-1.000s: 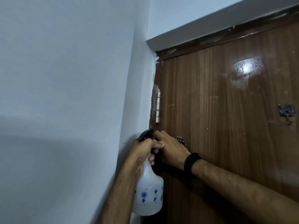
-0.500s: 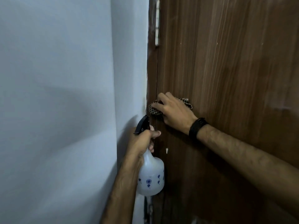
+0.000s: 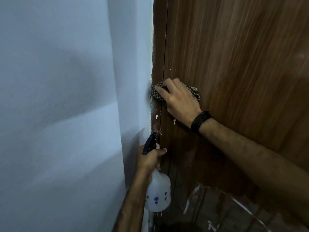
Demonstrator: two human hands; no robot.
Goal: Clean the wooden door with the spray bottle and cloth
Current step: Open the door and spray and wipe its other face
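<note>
- Saw right hand (image 3: 179, 99) pressing the bunched checked cloth (image 3: 156, 92) against the brown wooden door (image 3: 234, 64) at its hinge-side edge, to scrub.
- Left hand (image 3: 148, 159), grip wrapped round the translucent white spray bottle (image 3: 158, 195), parked it low, clear of the wiping.

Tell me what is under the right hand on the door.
A checked cloth lies under the right hand, pressed against the wooden door near its left edge. Its ends show on both sides of the hand; the middle, and the door surface beneath, are covered.
</note>
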